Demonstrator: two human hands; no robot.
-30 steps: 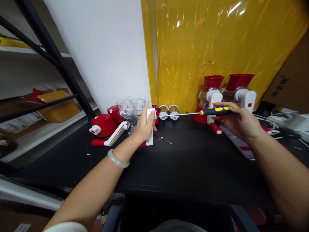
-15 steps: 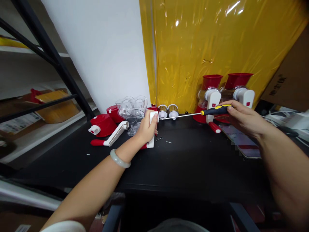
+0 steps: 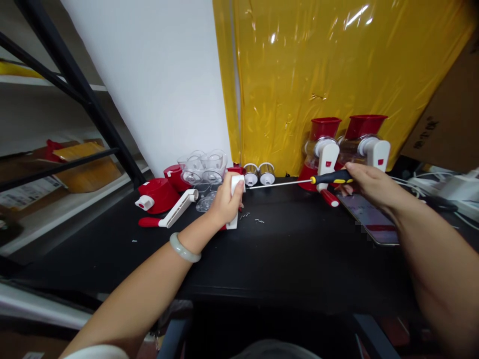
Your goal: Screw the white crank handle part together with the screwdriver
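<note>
My left hand [image 3: 225, 200] is closed around a white crank handle [image 3: 232, 222] with a red grip, held upright over the black table. The end of a long screwdriver [image 3: 331, 177] meets the handle's upper end, though the exact contact is too small to make out. My right hand [image 3: 368, 184] pinches the back of the screwdriver's black-and-yellow grip, and its shaft lies nearly level, pointing left. Several small screws [image 3: 259, 221] are scattered on the table just right of the crank handle. Another white crank handle [image 3: 178, 209] with a red grip lies left of my left hand.
Red bases [image 3: 159, 194] and clear plastic parts [image 3: 204, 167] stand at the back left. Two metal drums [image 3: 266, 174] sit behind the shaft. Two red-and-white rotary graters [image 3: 322, 144] stand at the right, near a phone [image 3: 368, 217] and white cables [image 3: 415, 185].
The screwdriver's grip has turned: its yellow stripe was on top and now faces lower. My right fingers have shifted on it. The whole view has moved slightly.
</note>
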